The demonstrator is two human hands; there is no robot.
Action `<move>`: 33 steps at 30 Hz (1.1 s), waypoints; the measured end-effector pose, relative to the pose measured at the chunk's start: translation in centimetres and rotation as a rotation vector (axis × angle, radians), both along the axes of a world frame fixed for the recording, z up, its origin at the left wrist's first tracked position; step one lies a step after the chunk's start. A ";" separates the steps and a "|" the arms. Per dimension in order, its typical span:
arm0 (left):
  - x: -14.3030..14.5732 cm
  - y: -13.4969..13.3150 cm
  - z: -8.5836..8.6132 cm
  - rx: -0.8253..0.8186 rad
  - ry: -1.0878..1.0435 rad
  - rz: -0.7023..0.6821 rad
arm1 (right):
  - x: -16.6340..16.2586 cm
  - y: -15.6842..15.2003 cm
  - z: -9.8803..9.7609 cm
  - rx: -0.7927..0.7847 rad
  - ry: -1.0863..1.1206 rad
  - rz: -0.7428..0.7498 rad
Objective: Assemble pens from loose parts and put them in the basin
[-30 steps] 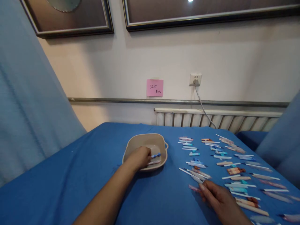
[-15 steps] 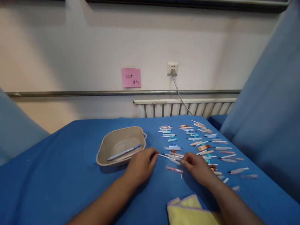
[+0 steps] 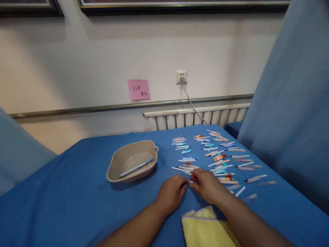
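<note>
Both my hands meet low on the blue cloth of the table (image 3: 64, 192). My left hand (image 3: 171, 192) and my right hand (image 3: 207, 185) have their fingers pinched together on a small thin piece (image 3: 190, 182) between them; what it is I cannot make out. Just beyond them lie rows of several small pens, refills and caps (image 3: 213, 157). A beige dish (image 3: 120, 176) sits to the left with one blue pen (image 3: 136, 167) inside it.
A yellow cloth (image 3: 205, 228) lies at the near edge between my forearms. Blue curtains hang at the right (image 3: 290, 103) and far left. A radiator (image 3: 195, 116), wall socket with cable (image 3: 181, 77) and pink note (image 3: 138, 89) are on the wall behind.
My left hand left the dish, where a blue pen now lies, and moved right. Both hands came together on a small piece near the front row. The view shifted right and down.
</note>
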State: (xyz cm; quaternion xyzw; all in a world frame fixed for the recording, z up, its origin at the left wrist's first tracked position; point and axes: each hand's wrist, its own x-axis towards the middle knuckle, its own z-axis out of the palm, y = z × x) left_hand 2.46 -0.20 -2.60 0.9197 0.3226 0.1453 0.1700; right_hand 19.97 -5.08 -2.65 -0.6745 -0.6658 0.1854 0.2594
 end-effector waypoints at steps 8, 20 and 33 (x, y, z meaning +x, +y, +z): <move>-1.1 -0.3 1.2 0.254 -0.170 0.020 | -0.8 -0.5 -0.9 -0.045 -0.007 0.044; -5.8 4.1 6.2 0.244 0.412 0.438 | -0.7 -0.6 -0.5 -0.117 0.029 0.042; -4.1 1.4 5.3 0.108 0.398 0.259 | -0.7 -0.6 -1.4 -0.163 0.021 0.072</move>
